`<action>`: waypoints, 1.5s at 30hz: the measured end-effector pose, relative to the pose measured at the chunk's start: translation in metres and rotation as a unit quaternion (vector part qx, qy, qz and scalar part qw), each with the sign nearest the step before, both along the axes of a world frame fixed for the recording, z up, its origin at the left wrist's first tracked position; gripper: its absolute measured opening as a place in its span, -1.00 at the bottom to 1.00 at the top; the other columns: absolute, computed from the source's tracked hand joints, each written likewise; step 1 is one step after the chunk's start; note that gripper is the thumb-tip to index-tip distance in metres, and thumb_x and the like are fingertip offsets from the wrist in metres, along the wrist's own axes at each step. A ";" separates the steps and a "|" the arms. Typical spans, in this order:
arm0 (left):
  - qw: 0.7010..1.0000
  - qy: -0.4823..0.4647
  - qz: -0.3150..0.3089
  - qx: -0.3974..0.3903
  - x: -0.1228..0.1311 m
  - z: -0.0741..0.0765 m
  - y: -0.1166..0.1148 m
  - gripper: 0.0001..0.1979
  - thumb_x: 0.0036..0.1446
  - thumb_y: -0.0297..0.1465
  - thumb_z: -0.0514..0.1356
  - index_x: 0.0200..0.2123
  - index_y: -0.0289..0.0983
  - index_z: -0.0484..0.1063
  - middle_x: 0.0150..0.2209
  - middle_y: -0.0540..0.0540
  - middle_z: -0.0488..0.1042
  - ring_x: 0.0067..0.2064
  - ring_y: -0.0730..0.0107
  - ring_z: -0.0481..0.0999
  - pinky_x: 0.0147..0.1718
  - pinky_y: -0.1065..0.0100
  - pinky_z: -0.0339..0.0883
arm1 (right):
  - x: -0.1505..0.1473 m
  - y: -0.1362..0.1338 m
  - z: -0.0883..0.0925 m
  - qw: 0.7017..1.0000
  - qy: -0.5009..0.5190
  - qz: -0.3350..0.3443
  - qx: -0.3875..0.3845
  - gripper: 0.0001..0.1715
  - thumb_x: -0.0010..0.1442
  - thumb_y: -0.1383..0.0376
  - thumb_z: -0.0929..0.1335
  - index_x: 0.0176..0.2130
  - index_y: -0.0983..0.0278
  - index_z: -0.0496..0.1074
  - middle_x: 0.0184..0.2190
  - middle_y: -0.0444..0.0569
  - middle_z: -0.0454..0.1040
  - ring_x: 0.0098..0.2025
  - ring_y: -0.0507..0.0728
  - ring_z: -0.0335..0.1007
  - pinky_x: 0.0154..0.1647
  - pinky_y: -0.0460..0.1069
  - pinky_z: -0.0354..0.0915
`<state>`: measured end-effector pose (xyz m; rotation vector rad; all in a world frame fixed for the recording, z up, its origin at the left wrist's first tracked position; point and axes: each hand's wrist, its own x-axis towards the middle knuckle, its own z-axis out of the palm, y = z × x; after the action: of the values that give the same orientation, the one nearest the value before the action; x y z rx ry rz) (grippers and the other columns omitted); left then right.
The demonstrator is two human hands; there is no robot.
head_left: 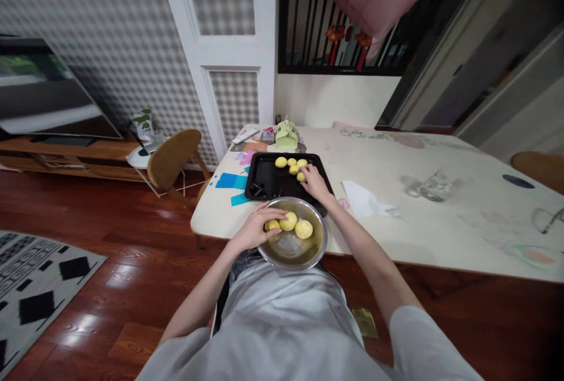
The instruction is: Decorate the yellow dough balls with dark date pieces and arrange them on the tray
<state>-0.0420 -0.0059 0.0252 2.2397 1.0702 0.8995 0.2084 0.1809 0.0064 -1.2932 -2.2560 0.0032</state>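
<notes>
A steel bowl (pixel 318 246) sits at the table's near edge, close against my body, with yellow potatoes inside. My left hand (pixel 258 225) reaches over its left rim, thumb and fingers around one potato (pixel 272 227). Two more, a middle potato (pixel 289 221) and a right-hand potato (pixel 304 229), lie beside it, the middle one by my fingertips. Beyond the bowl is a black baking tray (pixel 268 174) with several potatoes toward its far right. There my right hand (pixel 315 184) has its fingers closed on a potato (pixel 301 177), which they partly hide.
Small dark items (pixel 257 189) lie in the tray's left corner. Blue strips (pixel 231 181) are left of the tray, a green box (pixel 286 135) behind it. White paper (pixel 363 199) and a clear glass (pixel 436 187) are to the right. A wooden chair (pixel 174 160) stands at left.
</notes>
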 end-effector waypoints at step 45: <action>0.995 0.084 -0.039 0.023 -0.001 0.017 -0.007 -0.70 0.28 -0.23 0.36 0.07 -0.09 0.64 0.30 -0.12 0.50 0.35 0.06 0.46 0.51 -0.13 -0.08 | -0.012 -0.215 0.024 0.952 0.168 0.199 -0.160 -0.81 0.23 0.47 0.42 -0.18 0.19 0.50 -0.16 -0.01 0.62 -0.09 0.21 0.58 0.00 0.10 0.48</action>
<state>-0.0428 -0.0124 0.0419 2.4123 1.0370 0.7196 0.1960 -0.0337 0.0307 -0.8738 -2.2274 0.7068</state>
